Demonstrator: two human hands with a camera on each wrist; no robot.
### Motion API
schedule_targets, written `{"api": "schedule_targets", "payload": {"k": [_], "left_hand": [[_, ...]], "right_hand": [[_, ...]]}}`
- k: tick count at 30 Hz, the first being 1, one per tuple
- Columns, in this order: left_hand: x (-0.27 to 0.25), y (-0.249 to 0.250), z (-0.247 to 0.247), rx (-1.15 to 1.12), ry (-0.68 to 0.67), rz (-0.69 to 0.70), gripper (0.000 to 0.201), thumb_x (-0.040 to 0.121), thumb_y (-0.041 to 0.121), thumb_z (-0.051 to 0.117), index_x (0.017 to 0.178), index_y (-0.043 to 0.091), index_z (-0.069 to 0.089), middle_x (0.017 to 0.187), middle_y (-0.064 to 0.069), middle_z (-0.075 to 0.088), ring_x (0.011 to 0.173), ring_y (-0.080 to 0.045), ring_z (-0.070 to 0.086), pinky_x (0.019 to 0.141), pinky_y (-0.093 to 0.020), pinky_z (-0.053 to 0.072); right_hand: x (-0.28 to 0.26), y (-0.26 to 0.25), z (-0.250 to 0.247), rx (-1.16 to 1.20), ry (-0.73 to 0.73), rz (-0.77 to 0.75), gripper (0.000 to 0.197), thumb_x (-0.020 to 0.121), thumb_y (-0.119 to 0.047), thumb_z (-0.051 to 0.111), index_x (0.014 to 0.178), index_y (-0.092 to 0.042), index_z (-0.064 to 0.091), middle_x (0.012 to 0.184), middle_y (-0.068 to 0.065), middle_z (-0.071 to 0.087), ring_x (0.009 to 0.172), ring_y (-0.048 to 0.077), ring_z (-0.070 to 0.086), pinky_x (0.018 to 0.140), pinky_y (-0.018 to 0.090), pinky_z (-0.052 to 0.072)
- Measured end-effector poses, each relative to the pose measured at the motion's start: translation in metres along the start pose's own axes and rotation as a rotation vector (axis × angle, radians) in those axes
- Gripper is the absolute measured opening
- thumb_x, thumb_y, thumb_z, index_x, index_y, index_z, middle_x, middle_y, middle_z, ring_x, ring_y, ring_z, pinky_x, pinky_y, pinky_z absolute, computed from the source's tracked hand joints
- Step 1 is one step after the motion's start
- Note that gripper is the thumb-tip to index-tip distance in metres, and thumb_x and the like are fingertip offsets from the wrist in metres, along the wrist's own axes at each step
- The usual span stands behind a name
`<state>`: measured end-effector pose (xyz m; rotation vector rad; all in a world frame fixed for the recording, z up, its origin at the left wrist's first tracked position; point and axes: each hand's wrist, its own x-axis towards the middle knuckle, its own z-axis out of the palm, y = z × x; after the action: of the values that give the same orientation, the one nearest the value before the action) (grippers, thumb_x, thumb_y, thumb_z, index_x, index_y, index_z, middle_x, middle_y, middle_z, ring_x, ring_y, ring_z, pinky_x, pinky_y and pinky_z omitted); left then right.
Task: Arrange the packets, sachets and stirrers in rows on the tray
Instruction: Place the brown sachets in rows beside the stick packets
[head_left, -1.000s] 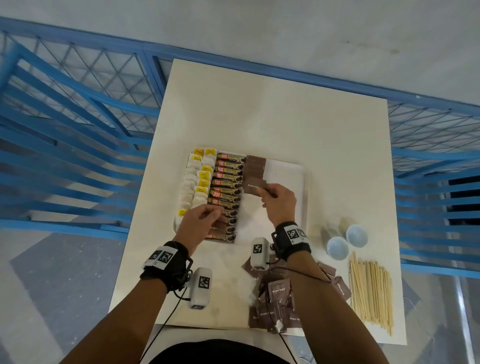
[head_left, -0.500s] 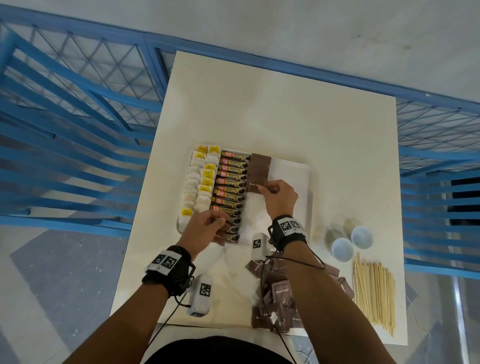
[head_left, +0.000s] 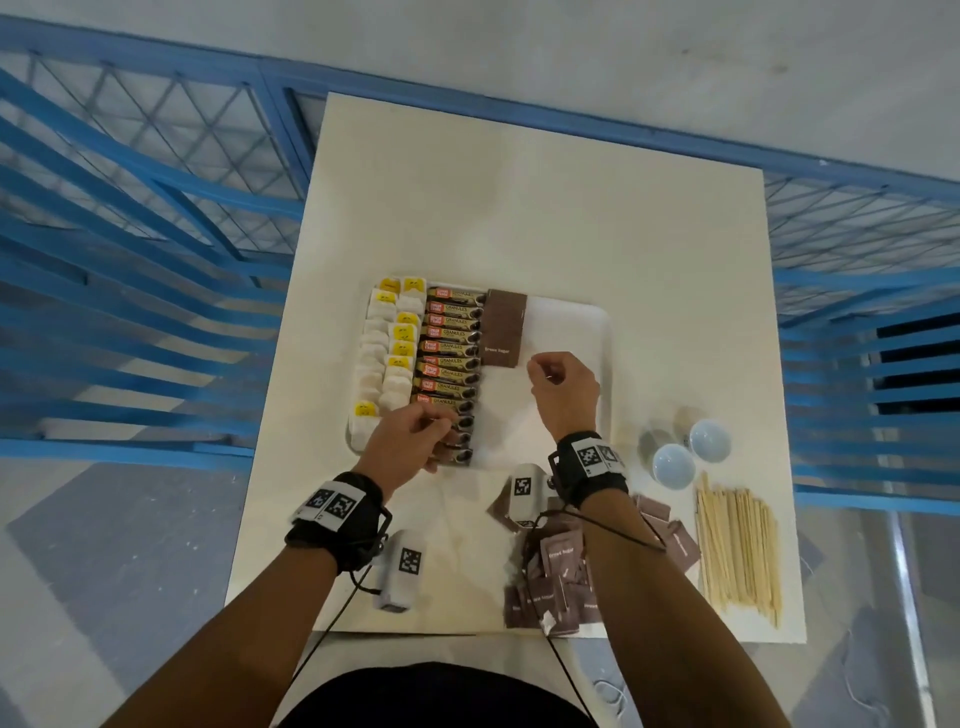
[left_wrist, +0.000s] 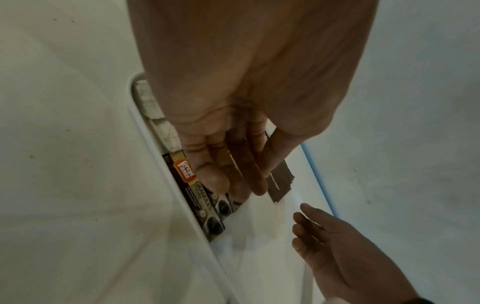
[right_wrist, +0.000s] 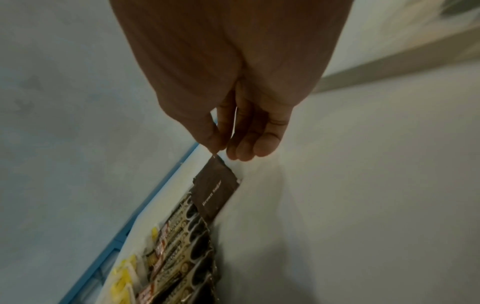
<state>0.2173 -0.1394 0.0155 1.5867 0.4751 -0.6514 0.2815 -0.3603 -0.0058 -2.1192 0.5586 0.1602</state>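
Note:
A white tray (head_left: 605, 332) holds tea bags (head_left: 384, 353) at its left, a column of coffee sticks (head_left: 449, 343) and a short row of brown sugar sachets (head_left: 503, 327). My left hand (head_left: 441, 431) rests with fairly straight fingers (left_wrist: 213, 176) on the nearest coffee sticks (left_wrist: 200, 191). My right hand (head_left: 545, 374) hovers over the bare tray floor just right of the sachets (right_wrist: 215, 195); its fingers (right_wrist: 262, 144) hang loosely curled and hold nothing. More brown sachets (head_left: 556, 582) lie in a loose pile near the table's front edge. Wooden stirrers (head_left: 737, 545) lie at the front right.
Two small white cups (head_left: 672, 465) stand right of the tray, behind the stirrers. The cream table (head_left: 519, 208) is ringed by a blue metal railing (head_left: 156, 218) at the left, back and right. The tray's right half is bare.
My right hand has let go of a brown sugar sachet on the row and drawn back to the right. My left hand stays on the coffee sticks.

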Motion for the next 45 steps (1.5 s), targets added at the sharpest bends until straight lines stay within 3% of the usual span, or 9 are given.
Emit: {"api": "schedule_targets", "payload": {"k": [3,10,14,22,25,29,33,39,45], "left_hand": [[-0.005,-0.003,0.008,0.079,-0.023,0.036,0.014,0.102,0.010,0.059,0.107,0.015,0.070,0.089,-0.002,0.077,0.073,-0.014,0.071,0.062,-0.031,0.053],[-0.025,-0.031,0.046,0.310,-0.172,0.134,0.010,0.096,0.019,0.070,0.106,0.018,0.071,0.091,-0.002,0.077,0.072,-0.011,0.071,0.057,-0.017,0.049],[-0.045,-0.055,0.077,0.495,-0.245,0.199,0.023,0.085,0.029,0.083,0.104,0.023,0.072,0.092,0.012,0.072,0.081,-0.003,0.067,0.072,-0.017,0.050],[-0.091,-0.105,0.140,1.010,-0.147,0.356,0.113,0.055,0.073,0.084,0.145,0.026,0.036,0.141,-0.006,0.041,0.125,-0.027,0.044,0.105,-0.046,0.044],[-0.103,-0.120,0.154,1.112,-0.061,0.391,0.130,0.050,0.081,0.081,0.152,0.024,0.026,0.147,-0.010,0.032,0.129,-0.030,0.039,0.109,-0.049,0.042],[-0.108,-0.129,0.160,1.070,0.050,0.457,0.107,0.059,0.062,0.087,0.146,0.021,0.041,0.140,-0.010,0.040,0.123,-0.030,0.043,0.103,-0.049,0.047],[-0.105,-0.129,0.150,0.922,0.107,0.418,0.079,0.071,0.038,0.088,0.138,0.023,0.050,0.131,-0.009,0.050,0.115,-0.030,0.047,0.096,-0.048,0.050],[-0.096,-0.118,0.128,0.757,0.204,0.285,0.074,0.075,0.023,0.087,0.138,0.018,0.048,0.129,-0.012,0.049,0.119,-0.034,0.050,0.093,-0.051,0.053],[-0.092,-0.112,0.119,0.687,0.246,0.243,0.083,0.075,0.041,0.087,0.143,0.019,0.045,0.135,-0.011,0.049,0.125,-0.031,0.045,0.102,-0.047,0.045]], "right_hand": [[-0.023,0.007,-0.020,0.051,-0.021,-0.034,0.012,0.092,-0.018,0.068,0.090,-0.030,0.070,0.084,-0.009,0.074,0.079,0.011,0.071,0.083,0.039,0.061],[-0.093,0.045,-0.066,0.080,-0.050,-0.013,0.008,0.093,-0.016,0.069,0.099,-0.019,0.073,0.085,-0.008,0.074,0.076,0.003,0.069,0.070,0.014,0.054],[-0.127,0.076,-0.086,-0.008,-0.137,0.012,0.011,0.093,-0.015,0.069,0.102,-0.020,0.072,0.093,-0.012,0.072,0.082,-0.011,0.064,0.071,0.003,0.046],[-0.168,0.145,-0.124,-0.279,-0.279,-0.072,0.020,0.085,-0.010,0.075,0.102,-0.022,0.071,0.103,-0.008,0.068,0.087,0.003,0.067,0.084,0.027,0.059],[-0.184,0.171,-0.137,-0.508,-0.311,-0.122,0.052,0.072,-0.030,0.086,0.117,-0.026,0.058,0.133,0.001,0.048,0.120,0.023,0.053,0.100,0.039,0.054],[-0.199,0.183,-0.134,-0.595,-0.282,-0.134,0.070,0.069,-0.031,0.090,0.126,-0.024,0.050,0.143,0.011,0.030,0.133,0.029,0.019,0.108,0.051,0.041],[-0.194,0.180,-0.119,-0.482,-0.231,-0.162,0.065,0.072,-0.023,0.089,0.124,-0.026,0.051,0.141,0.009,0.032,0.128,0.034,0.032,0.104,0.050,0.045],[-0.179,0.156,-0.099,-0.397,-0.311,-0.263,0.064,0.071,-0.021,0.088,0.124,-0.022,0.052,0.136,0.010,0.035,0.130,0.033,0.034,0.110,0.050,0.042],[-0.164,0.138,-0.097,-0.384,-0.182,-0.436,0.050,0.080,-0.018,0.078,0.124,-0.024,0.054,0.129,0.004,0.046,0.121,0.027,0.046,0.104,0.046,0.047]]}}
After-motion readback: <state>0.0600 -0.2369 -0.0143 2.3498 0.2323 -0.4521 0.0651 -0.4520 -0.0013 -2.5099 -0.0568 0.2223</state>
